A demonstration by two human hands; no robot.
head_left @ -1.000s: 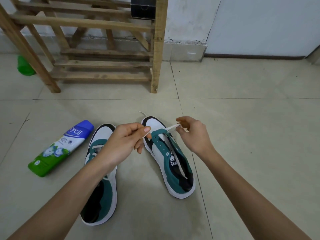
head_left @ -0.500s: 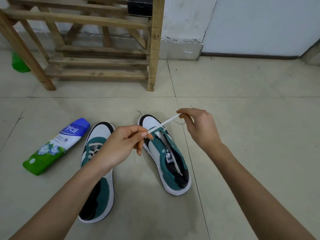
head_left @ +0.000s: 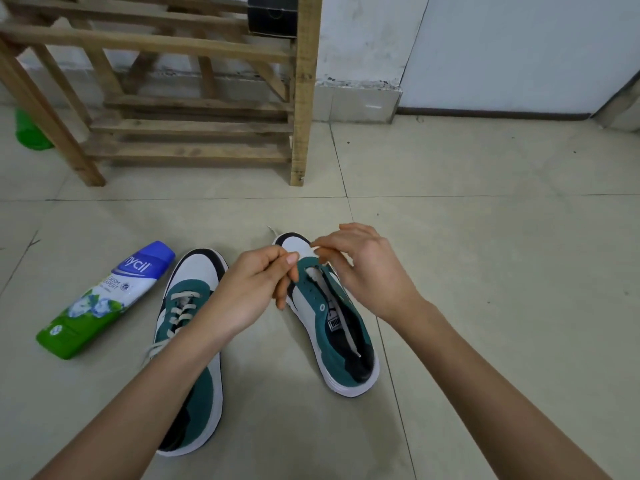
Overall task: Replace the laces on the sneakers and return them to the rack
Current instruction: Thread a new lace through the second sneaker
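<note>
Two green, white and black sneakers lie on the tiled floor. The left sneaker [head_left: 194,327] is laced with a white lace. The right sneaker [head_left: 332,323] has most eyelets bare. Both hands hover over its toe end. My left hand [head_left: 249,292] pinches the white lace [head_left: 313,251] between thumb and fingers. My right hand [head_left: 367,268] pinches the same lace close by, above the front eyelets. A loose lace end [head_left: 272,231] pokes out past the toe. The wooden rack [head_left: 194,88] stands behind the shoes.
A blue, white and green powder bottle [head_left: 107,299] lies on the floor left of the sneakers. A black box [head_left: 273,13] sits on the rack. A green object [head_left: 29,131] stands behind the rack's left leg. A white wall and door panel [head_left: 502,53] close the back.
The hands were apart with the lace stretched taut between them. Now they have come together low over the right sneaker's toe, the right hand dropping down and left.
</note>
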